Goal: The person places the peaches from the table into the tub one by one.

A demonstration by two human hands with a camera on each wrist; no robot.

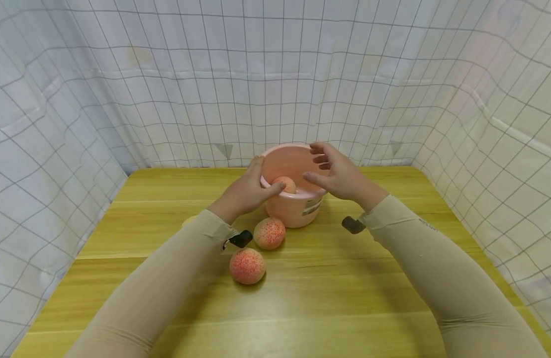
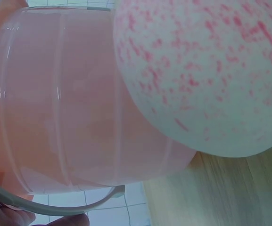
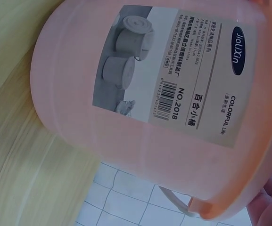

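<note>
A pink plastic bucket (image 1: 286, 211) stands upright toward the back of the table, a peach (image 1: 285, 185) inside it. At its left rim, my left hand (image 1: 248, 191) grips with the thumb over the edge and the fingers down the outer side, by the grey handle (image 2: 55, 207). My right hand (image 1: 340, 174) is over the right rim, fingers loosely bent and spread from the thumb, nothing between them. One speckled peach (image 1: 269, 233) sits just in front of the bucket; another peach (image 1: 247, 266) lies nearer, by the left wrist.
A printed label (image 3: 173, 75) is on the bucket's outer wall. Something yellow (image 1: 188, 221) shows from behind the left sleeve, mostly hidden. The wooden table (image 1: 329, 308) is bounded by white grid-patterned curtains (image 1: 266, 74) at the back and both sides.
</note>
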